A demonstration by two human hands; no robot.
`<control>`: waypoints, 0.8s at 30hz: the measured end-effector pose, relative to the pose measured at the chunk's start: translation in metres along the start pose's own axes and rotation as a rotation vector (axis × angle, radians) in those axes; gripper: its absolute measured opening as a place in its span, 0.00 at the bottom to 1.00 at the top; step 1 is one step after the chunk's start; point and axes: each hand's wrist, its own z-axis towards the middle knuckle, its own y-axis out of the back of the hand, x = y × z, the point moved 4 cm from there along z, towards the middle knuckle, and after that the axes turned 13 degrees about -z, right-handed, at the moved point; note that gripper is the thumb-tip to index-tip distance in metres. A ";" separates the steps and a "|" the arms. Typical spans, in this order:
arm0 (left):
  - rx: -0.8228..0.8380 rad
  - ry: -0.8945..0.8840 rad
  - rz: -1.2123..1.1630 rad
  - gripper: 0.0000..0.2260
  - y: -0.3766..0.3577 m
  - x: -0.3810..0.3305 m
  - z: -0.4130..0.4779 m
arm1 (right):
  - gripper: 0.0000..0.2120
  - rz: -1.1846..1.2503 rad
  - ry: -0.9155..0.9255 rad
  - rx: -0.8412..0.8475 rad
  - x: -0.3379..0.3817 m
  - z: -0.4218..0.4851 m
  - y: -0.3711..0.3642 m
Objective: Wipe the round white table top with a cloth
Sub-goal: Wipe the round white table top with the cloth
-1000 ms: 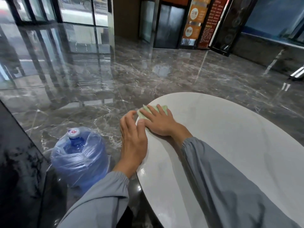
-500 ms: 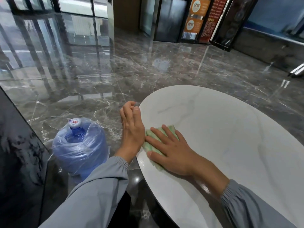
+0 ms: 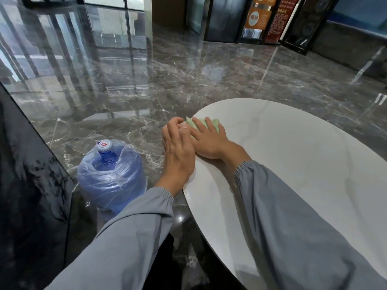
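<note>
Nearby, capped bagged water jug (image 3: 111,176), right hand (image 3: 209,143) fingers spread on cloth (image 3: 215,123), left hand (image 3: 178,149) cupped

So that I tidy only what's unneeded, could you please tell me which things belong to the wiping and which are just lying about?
Part of the job:
table top
green cloth
right hand pressing the cloth
left hand at the table's edge

Lying about:
wrapped water jug on the floor
signs farther back
</note>
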 end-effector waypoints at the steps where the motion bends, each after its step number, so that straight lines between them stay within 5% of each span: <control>1: -0.005 -0.013 0.015 0.17 0.000 -0.002 -0.001 | 0.28 -0.014 0.037 -0.005 0.004 -0.013 -0.002; 13: 0.045 -0.033 0.027 0.18 -0.002 0.001 0.002 | 0.26 0.001 0.223 0.112 0.012 -0.253 -0.029; 24: 0.091 -0.012 0.057 0.12 -0.003 0.002 0.000 | 0.28 0.027 -0.037 0.036 0.002 -0.089 -0.014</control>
